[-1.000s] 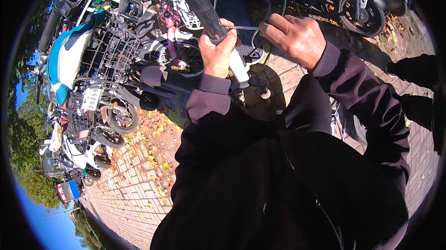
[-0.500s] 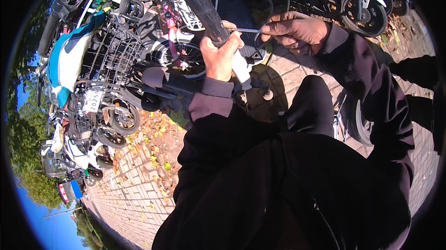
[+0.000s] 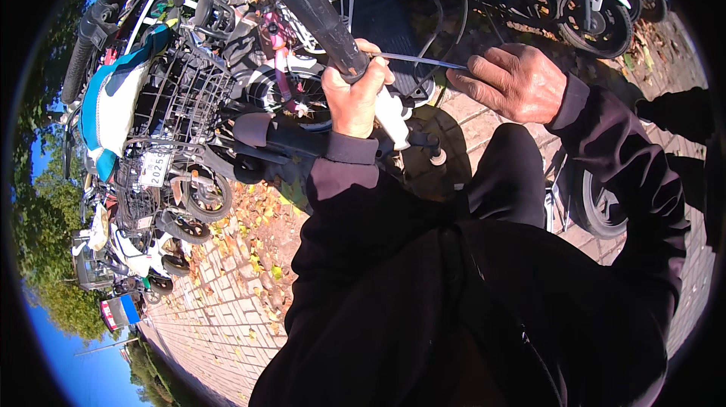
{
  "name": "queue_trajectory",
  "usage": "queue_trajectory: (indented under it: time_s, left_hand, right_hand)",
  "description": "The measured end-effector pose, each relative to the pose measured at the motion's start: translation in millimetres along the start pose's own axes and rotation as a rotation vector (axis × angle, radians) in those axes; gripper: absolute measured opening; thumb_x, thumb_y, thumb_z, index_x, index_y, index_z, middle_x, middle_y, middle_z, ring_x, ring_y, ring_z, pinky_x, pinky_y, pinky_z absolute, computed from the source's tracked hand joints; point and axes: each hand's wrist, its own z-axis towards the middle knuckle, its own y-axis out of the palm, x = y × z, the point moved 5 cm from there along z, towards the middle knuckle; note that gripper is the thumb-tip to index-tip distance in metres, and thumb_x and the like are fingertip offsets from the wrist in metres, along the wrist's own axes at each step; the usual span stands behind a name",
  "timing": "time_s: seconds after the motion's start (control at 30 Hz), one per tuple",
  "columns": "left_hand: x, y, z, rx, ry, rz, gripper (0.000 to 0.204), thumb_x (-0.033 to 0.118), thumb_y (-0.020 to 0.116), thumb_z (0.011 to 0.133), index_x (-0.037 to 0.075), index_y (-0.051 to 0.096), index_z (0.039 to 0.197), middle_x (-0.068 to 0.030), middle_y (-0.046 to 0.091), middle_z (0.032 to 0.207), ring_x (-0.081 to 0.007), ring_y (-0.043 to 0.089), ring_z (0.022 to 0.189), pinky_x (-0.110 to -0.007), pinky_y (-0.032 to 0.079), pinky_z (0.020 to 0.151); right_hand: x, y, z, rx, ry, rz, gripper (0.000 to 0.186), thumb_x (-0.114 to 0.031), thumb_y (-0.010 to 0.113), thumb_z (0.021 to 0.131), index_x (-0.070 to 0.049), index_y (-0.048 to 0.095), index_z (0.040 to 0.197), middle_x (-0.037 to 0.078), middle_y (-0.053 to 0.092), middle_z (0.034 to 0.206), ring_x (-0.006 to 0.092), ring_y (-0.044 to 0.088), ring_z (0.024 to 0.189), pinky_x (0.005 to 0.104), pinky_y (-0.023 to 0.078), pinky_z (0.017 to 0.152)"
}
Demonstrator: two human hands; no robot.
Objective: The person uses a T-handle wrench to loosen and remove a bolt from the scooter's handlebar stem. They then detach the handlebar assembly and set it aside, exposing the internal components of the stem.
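The right hand had slid back, pinching the thin cable taut; the left hand stayed clamped round the black tube.

A black handlebar grip, a thick rubbery tube, slants from the upper left of the view down toward the middle, its lower end wrapped inside the left hand. Below that fist a white part of the bar continues downward. A thin dark cable, drawn nearly straight and almost level, runs from the grip's lower end across to the fingertips of the right hand, which pinch its far end.
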Motion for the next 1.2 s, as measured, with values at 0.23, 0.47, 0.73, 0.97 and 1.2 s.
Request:
queue_trajectory:
  time_s: [0.23,0.47,0.73,0.97,1.2]
  left_hand:
    - [0,-1,1,-0.006,0.009,-0.003,0.02,0.001,0.068,0.088,-0.001,0.062,0.107,-0.0095,0.067,0.077,-0.0094,0.058,0.061,-0.021,0.041,0.057]
    - [0,-1,-1,0.01,-0.01,-0.025,0.021,-0.001,0.068,0.087,0.001,0.062,0.108,-0.0059,0.067,0.08,-0.0098,0.062,0.065,-0.022,0.045,0.058]
    - [2,2,0,0.027,-0.008,-0.018,0.017,-0.003,0.066,0.088,0.002,0.061,0.103,-0.0049,0.064,0.076,-0.0101,0.06,0.061,-0.022,0.044,0.057]
    - [2,3,0,0.049,0.002,-0.008,0.014,-0.002,0.066,0.088,0.002,0.062,0.101,-0.0044,0.063,0.076,-0.0094,0.06,0.06,-0.022,0.043,0.055]
    - [1,2,1,0.063,-0.007,0.018,0.009,-0.002,0.065,0.088,0.002,0.063,0.096,-0.002,0.063,0.074,-0.0094,0.06,0.061,-0.023,0.045,0.058]
  right_hand:
    - [15,6,8,0.096,0.304,0.362,0.033,-0.017,0.063,0.093,-0.002,0.061,0.122,0.009,0.056,0.071,0.0224,0.063,0.061,0.0321,0.052,0.058]
    - [32,37,1,-0.025,1.031,2.061,0.036,-0.021,0.043,0.108,0.007,0.064,0.117,-0.004,0.04,0.053,0.004,0.027,0.036,0.0222,0.025,0.035]
    - [32,40,-1,0.115,1.148,1.647,0.041,-0.038,0.058,0.102,0.002,0.06,0.111,0.003,0.053,0.06,0.0081,0.044,0.045,0.0232,0.034,0.043]
    - [26,-8,11,0.421,0.4,0.089,0.045,-0.029,0.079,0.08,-0.006,0.058,0.113,0.003,0.053,0.086,0.0181,0.062,0.064,0.0279,0.052,0.059]
    - [3,30,17,0.182,0.187,-0.062,0.036,-0.02,0.069,0.079,-0.005,0.058,0.111,0.004,0.052,0.082,0.0165,0.062,0.069,0.0285,0.05,0.063]
